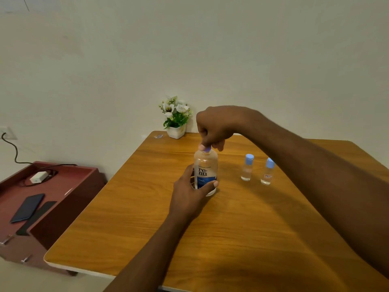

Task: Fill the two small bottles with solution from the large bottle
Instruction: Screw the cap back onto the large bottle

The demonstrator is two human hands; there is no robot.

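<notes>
At nine o'clock we see a low red cabinet (pixel 63 186) carrying a white charger (pixel 38 177) and a dark phone (pixel 27 208). On the wooden desk (pixel 126 228), near its centre, stands the large bottle (pixel 205 171), upright, clear, with clear liquid inside; its label reads "re-nu" above a blue band. Our left hand (pixel 189 192) wraps its lower body, thumb across the blue band. Our right hand (pixel 216 127) arches over from three o'clock, fingers pinching the purple cap (pixel 207 149). At twelve o'clock sits a white pot of flowers (pixel 176 118). Toward three o'clock stand two small bottles (pixel 247 168) (pixel 267 172), upright, blue-capped, close together, with a little clear liquid at the bottom; the right one bears a small unreadable label.
</notes>
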